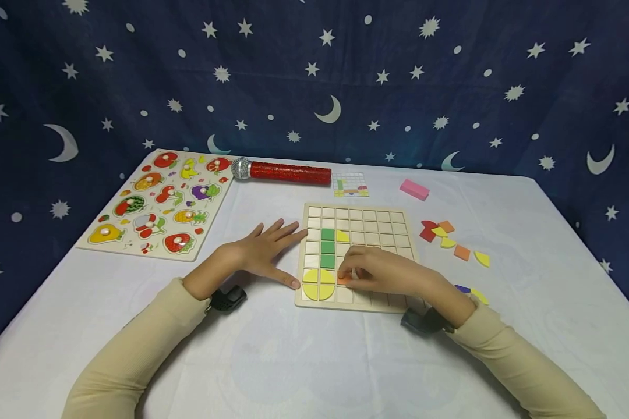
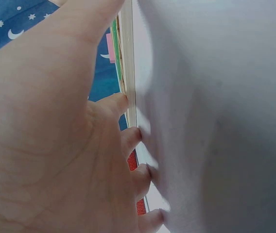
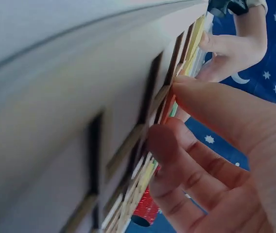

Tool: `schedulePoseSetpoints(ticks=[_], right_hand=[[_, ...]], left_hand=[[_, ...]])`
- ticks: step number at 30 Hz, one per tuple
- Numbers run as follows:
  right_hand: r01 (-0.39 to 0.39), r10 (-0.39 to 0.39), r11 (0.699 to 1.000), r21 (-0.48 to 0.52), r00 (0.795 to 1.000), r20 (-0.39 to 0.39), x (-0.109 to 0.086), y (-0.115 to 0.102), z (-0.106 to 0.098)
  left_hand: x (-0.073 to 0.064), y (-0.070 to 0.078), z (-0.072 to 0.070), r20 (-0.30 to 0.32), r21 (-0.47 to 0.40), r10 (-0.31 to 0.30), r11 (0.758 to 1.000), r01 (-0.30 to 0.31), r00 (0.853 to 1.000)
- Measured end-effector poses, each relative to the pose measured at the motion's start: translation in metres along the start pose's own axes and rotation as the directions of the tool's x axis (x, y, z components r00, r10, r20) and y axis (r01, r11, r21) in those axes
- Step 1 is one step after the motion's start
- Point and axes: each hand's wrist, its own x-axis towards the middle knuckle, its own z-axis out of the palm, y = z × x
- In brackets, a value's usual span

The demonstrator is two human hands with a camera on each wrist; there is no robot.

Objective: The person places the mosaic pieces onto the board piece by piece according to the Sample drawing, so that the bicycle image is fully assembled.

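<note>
A wooden grid board (image 1: pixel 371 226) lies flat on the table. My left hand (image 1: pixel 264 253) is spread with straight fingers at its left edge; forefinger and thumb reach the rim. Thumb and fingers of my right hand (image 1: pixel 380 270) pinch an orange square tile (image 1: pixel 342 281) low over the board, in the cell right of the yellow shapes. The fingers partly cover that tile. Several yellow quarter-circle tiles (image 1: pixel 326 291) form a round at the board's lower left. Above them green square tiles (image 1: pixel 327 247) stand in a column, with one yellow quarter tile (image 1: pixel 342 236) beside the top one.
Loose tiles, including an orange square (image 1: pixel 462 252) and a red piece (image 1: pixel 427 234), lie right of the board. A pattern card (image 1: pixel 350 184), a red microphone (image 1: pixel 290 173) and a pink block (image 1: pixel 414 190) lie behind it. A fruit knob puzzle (image 1: pixel 159 201) lies at left.
</note>
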Motion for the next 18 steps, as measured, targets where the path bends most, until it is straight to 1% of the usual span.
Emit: schedulePoseSetpoints(ticks=[3, 5, 8, 14, 18], right_hand=[[-0.006, 0.006, 0.999, -0.037, 1.000, -0.006, 0.000, -0.002, 0.002], [-0.007, 0.007, 0.999, -0.043, 1.000, -0.008, 0.000, -0.002, 0.002], [-0.002, 0.002, 1.000, -0.027, 1.000, -0.003, -0.002, 0.000, 0.003], [0.039, -0.039, 0.999, 0.008, 0.999, 0.013, -0.009, 0.006, 0.002], [0.011, -0.012, 0.999, 0.035, 0.999, 0.032, -0.016, 0.009, -0.002]], left_hand=[[0.000, 0.001, 0.000, 0.002, -0.001, -0.004, 1.000, 0.004, 1.000], [-0.001, 0.001, -0.001, 0.004, -0.002, -0.005, 1.000, 0.005, 1.000], [-0.001, 0.001, 0.000, 0.005, 0.002, -0.006, 1.000, 0.006, 1.000], [-0.002, 0.002, -0.001, 0.003, -0.001, -0.003, 1.000, 0.003, 1.000], [-0.001, 0.001, 0.000, -0.002, -0.003, 0.006, 1.000, -0.006, 1.000]])
